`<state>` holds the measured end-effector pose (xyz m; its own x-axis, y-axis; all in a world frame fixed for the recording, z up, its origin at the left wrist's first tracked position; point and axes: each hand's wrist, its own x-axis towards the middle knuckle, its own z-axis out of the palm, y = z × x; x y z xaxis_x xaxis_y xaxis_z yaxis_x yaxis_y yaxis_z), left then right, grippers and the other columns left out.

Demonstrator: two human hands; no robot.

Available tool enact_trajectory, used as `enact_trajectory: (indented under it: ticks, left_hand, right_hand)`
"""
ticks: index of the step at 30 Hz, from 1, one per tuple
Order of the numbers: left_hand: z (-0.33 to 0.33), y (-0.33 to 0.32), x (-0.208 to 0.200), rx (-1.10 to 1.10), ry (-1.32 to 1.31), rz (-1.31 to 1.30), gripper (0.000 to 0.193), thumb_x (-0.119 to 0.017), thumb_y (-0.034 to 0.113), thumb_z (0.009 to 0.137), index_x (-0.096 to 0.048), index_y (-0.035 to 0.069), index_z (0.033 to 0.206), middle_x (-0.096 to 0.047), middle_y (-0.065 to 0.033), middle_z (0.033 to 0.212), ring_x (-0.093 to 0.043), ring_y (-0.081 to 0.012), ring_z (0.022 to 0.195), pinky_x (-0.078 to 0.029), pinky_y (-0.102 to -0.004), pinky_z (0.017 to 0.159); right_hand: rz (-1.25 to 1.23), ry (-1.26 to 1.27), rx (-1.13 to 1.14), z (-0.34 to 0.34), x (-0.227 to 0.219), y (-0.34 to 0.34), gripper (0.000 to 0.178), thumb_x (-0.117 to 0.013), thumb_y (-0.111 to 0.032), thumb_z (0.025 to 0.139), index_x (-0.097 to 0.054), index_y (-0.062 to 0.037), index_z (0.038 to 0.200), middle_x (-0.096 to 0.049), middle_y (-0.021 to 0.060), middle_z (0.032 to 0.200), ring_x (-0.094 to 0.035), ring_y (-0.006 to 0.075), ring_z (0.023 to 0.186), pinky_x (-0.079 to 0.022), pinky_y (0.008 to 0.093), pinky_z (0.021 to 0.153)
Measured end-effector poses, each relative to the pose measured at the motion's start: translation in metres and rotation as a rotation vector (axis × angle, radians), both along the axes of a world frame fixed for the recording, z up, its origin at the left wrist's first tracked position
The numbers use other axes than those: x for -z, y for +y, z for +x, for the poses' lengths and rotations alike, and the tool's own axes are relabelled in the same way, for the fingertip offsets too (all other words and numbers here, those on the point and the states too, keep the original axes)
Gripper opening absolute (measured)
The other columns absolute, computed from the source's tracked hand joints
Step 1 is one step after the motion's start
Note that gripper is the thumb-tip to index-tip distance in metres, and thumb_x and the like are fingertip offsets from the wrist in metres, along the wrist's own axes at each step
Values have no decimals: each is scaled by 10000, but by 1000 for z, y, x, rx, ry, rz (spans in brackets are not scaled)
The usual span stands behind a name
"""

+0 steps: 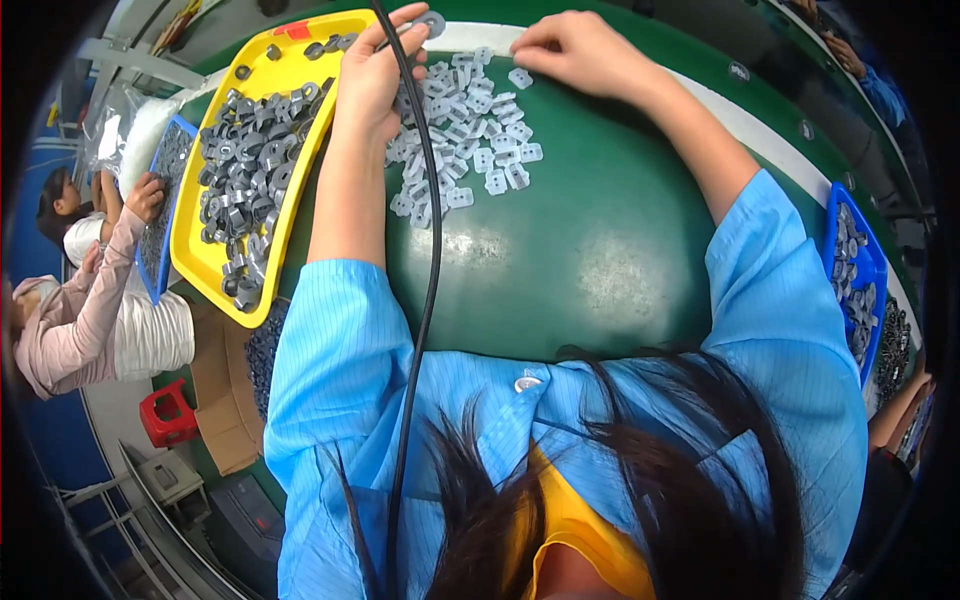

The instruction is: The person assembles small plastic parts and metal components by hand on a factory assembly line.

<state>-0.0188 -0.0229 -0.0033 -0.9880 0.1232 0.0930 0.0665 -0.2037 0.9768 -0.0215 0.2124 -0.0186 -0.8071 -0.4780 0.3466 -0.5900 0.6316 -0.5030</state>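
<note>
At the far left, a co-worker's hand (146,197) is at a blue tray (164,255) of small dark bits. Next comes a yellow tray (265,75). It is tilted in the view and piled with dark gray round parts (245,150). If an elbow bumped its side, some might spill, because the heap is loose.

The person's left hand (372,85) is just past the yellow tray. Its thumb and finger pinch a gray ring (434,24) up near the top of the view. The ring sticks out past the fingertips, so a weak pinch could let it drop. It might then get lost among the clear plastic pieces (470,120), which lie in a messy pile on the green table (550,270), close to that hand.

A black cable (434,250) runs down across the view, in front of the left hand. If it is close to the hand, it could snag.

To the right of the pile, the right hand (580,50) has its fingers bent and tips together. I cannot tell if it holds anything. One clear piece (520,78) lies just beside it, and a careless swipe could knock it away.

At the far right is a blue bin (876,265) of gray parts (850,235).
</note>
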Motion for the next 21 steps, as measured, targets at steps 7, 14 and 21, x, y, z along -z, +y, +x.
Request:
enact_trajectory:
  ticks: [7, 14, 21]
  left_hand:
    - [14, 6, -6, -29, -8, -8, 478, -683, 35, 738, -542, -1, 1192, -560, -25, 774, -510, -74, 617, -415, -195, 537]
    - [20, 14, -2, -256, 648, -754, 537, -656, -7, 758, -495, 81, 1263, -636, -76, 920, -587, -139, 809, -470, -282, 757]
    - [14, 15, -6, -151, 361, -721, 492, -749, 127, 739, -557, 11, 1177, -636, -103, 968, -633, -173, 823, -503, -281, 747]
  right_hand:
    - [217, -222, 9, 27, -43, -18, 137, -648, -149, 775, -647, -12, 765, -630, 100, 739, -615, 234, 749, -476, 357, 690]
    - [-968, -1100, -330, -26, -36, -37, 195, -608, -151, 879, -581, -19, 1019, -593, 90, 1011, -623, 202, 905, -544, 330, 859]
    - [-709, -525, -411, -34, -19, -35, 156, -643, -129, 839, -620, 10, 906, -654, 66, 932, -604, 104, 874, -473, 256, 829]
